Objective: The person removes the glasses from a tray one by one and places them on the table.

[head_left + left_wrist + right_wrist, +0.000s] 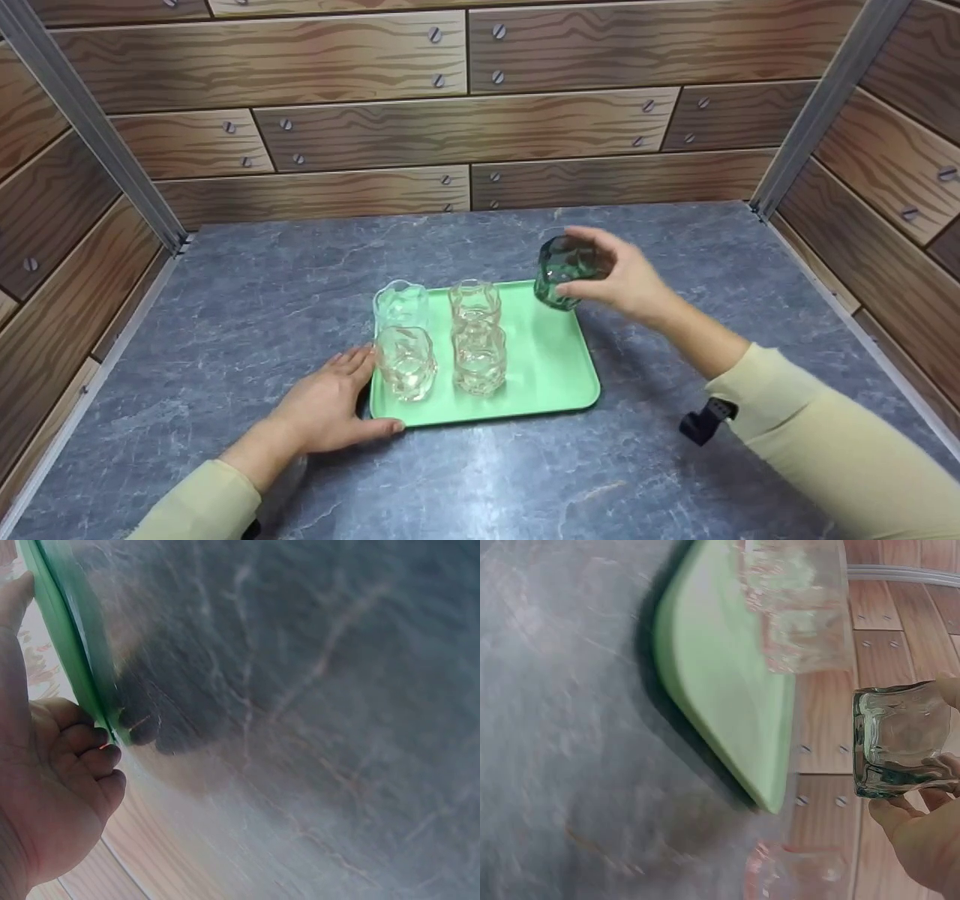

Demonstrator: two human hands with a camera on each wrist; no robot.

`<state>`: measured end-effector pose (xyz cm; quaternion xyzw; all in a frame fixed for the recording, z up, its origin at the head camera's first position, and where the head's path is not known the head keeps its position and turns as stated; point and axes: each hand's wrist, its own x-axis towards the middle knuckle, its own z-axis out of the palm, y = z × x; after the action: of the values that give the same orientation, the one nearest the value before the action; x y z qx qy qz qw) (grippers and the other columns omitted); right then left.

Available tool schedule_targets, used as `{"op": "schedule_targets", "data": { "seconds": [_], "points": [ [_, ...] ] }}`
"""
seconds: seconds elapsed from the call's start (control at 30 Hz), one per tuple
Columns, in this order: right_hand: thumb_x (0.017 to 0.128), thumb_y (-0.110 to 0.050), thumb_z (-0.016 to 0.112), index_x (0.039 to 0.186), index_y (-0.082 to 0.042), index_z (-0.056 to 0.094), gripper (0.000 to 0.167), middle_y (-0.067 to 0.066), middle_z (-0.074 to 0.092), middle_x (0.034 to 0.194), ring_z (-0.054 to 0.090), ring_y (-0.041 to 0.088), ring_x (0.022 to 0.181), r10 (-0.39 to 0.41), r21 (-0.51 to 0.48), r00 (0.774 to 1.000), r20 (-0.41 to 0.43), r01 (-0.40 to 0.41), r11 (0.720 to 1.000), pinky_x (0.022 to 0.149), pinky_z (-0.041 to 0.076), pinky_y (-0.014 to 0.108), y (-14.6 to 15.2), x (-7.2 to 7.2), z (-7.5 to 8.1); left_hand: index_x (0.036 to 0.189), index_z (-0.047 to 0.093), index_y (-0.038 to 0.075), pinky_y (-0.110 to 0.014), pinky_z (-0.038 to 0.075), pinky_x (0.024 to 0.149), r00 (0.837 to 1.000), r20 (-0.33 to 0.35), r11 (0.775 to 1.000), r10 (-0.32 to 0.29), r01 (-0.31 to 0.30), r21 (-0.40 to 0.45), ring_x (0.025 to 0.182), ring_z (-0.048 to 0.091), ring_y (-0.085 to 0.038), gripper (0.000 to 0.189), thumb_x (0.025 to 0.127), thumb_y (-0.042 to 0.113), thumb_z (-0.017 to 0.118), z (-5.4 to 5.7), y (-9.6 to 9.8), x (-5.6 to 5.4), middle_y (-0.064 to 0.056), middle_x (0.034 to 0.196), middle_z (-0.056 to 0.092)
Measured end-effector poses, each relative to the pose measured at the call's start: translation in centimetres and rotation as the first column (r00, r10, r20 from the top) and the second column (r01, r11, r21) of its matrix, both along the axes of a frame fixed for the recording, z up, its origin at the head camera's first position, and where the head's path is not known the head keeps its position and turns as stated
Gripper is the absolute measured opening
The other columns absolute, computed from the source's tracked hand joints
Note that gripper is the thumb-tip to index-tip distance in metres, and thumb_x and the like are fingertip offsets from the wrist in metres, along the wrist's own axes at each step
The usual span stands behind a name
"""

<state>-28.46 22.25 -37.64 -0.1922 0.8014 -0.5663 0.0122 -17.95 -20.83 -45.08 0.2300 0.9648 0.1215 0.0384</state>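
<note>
Head view, right hand (628,282) gripping glass (555,276), green tray (549,358)

R hand (626,281) grips dk. green glass (561,274) over far R corner of lt. green tray (544,371). L hand (326,409) touches tray's near L corner, thumb at near edge. 4 clear glasses (480,364) on tray: 2 along L side, 2 mid, each pair one near, one far. Tray's on grey marbled tabletop (660,465); wood-plank wall (360,60) behind.

Bright head view, glare on tabletop (487,480), soft shadows, hazy wrist views
</note>
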Motion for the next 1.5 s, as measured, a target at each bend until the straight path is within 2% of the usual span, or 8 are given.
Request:
{"op": "schedule_targets", "data": {
  "seconds": [0.17,0.27,0.37,0.6,0.73,0.97,1.2,1.5],
  "points": [
    [0.082,0.004,0.087,0.157,-0.003,0.047,0.086,0.018,0.059,0.147,0.063,0.034,0.124,-0.001,-0.045,1.000,-0.022,0.000,0.999,0.089,0.063,0.031,1.3,0.0,1.9,0.160,0.037,-0.009,-0.059,0.031,0.125,1.000,0.000,1.000,-0.002,0.002,-0.004,0.151,0.037,-0.047,0.119,0.087,0.082,0.065,0.1,0.0,0.0,-0.029,0.164,0.038],
    [0.082,0.009,0.085,0.157,-0.002,0.047,0.084,0.019,0.059,0.146,0.064,0.031,0.123,-0.009,-0.080,0.999,-0.041,0.005,0.997,0.093,0.062,0.032,2.1,-0.1,2.9,0.160,0.037,-0.009,-0.058,0.031,0.125,1.000,0.001,1.000,-0.004,0.004,-0.003,0.152,0.037,-0.047,0.119,0.087,0.082,0.064,0.1,0.0,0.0,-0.029,0.164,0.037],
    [0.082,0.012,0.083,0.155,0.000,0.048,0.083,0.018,0.061,0.144,0.066,0.027,0.122,-0.024,-0.101,0.997,-0.070,0.017,0.995,0.101,0.057,0.028,3.0,-0.3,3.5,0.160,0.037,-0.009,-0.058,0.031,0.125,1.000,0.000,1.000,-0.006,0.006,-0.004,0.152,0.036,-0.046,0.119,0.087,0.082,0.064,0.1,0.0,-0.1,-0.029,0.164,0.037],
    [0.084,0.009,0.083,0.155,-0.002,0.050,0.078,0.010,0.064,0.139,0.065,0.023,0.119,-0.080,-0.077,0.990,-0.116,0.072,0.994,0.097,0.057,0.024,5.3,-0.6,4.3,0.160,0.037,-0.008,-0.058,0.031,0.125,1.000,0.008,1.000,0.001,-0.001,-0.008,0.152,0.036,-0.046,0.119,0.087,0.082,0.064,0.1,0.0,-0.1,-0.029,0.165,0.036],
    [0.086,0.008,0.083,0.154,-0.005,0.052,0.075,0.009,0.065,0.137,0.065,0.024,0.118,-0.107,-0.079,0.987,-0.123,0.098,0.992,0.095,0.056,0.022,6.7,-0.9,4.3,0.161,0.036,-0.007,-0.059,0.032,0.124,1.000,0.009,1.000,0.005,-0.005,-0.011,0.152,0.036,-0.047,0.119,0.087,0.082,0.064,0.0,0.0,0.0,-0.029,0.164,0.037],
    [0.086,0.011,0.082,0.150,-0.007,0.056,0.071,0.006,0.066,0.134,0.065,0.022,0.115,-0.146,-0.152,0.985,-0.095,0.131,0.980,0.091,0.058,0.020,8.8,-1.5,3.7,0.161,0.036,-0.007,-0.057,0.030,0.126,1.000,0.015,1.000,0.007,-0.007,-0.008,0.153,0.036,-0.045,0.118,0.087,0.081,0.064,-0.1,0.0,0.1,-0.028,0.164,0.038],
    [0.090,-0.001,0.084,0.156,-0.008,0.051,0.074,-0.002,0.063,0.135,0.061,0.015,0.117,-0.237,-0.069,0.968,-0.077,0.232,0.970,0.089,0.055,0.015,11.3,-2.3,2.8,0.160,0.037,-0.008,-0.057,0.031,0.125,1.000,0.002,1.000,-0.005,0.005,-0.014,0.152,0.037,-0.045,0.119,0.087,0.082,0.063,0.0,0.1,-0.1,-0.029,0.164,0.038],
    [0.093,-0.006,0.083,0.161,-0.006,0.043,0.079,-0.003,0.059,0.139,0.057,0.014,0.122,-0.298,-0.043,0.954,-0.010,0.298,0.954,0.089,0.053,0.014,13.2,-3.3,1.4,0.159,0.038,-0.009,-0.057,0.031,0.125,1.000,-0.011,1.000,-0.008,0.008,-0.017,0.152,0.038,-0.045,0.119,0.087,0.083,0.062,0.0,0.0,-0.1,-0.029,0.163,0.039]
  ]
}}
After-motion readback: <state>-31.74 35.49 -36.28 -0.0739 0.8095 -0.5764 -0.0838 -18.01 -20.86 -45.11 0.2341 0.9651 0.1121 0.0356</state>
